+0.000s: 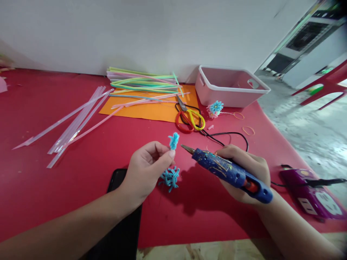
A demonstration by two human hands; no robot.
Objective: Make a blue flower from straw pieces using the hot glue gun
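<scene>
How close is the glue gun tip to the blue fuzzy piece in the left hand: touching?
Apart. The head view shows a narrow strip of red table between the glue gun tip and the blue fuzzy piece.

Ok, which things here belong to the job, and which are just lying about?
Likely in the job:
glue gun, in the right hand
blue piece, in the left hand
blue bits, lying below it
fuzzy stems, seemingly similar material

Likely just lying about, for now:
scissors, not in hand
pink bin
rubber bands
black slab
</scene>
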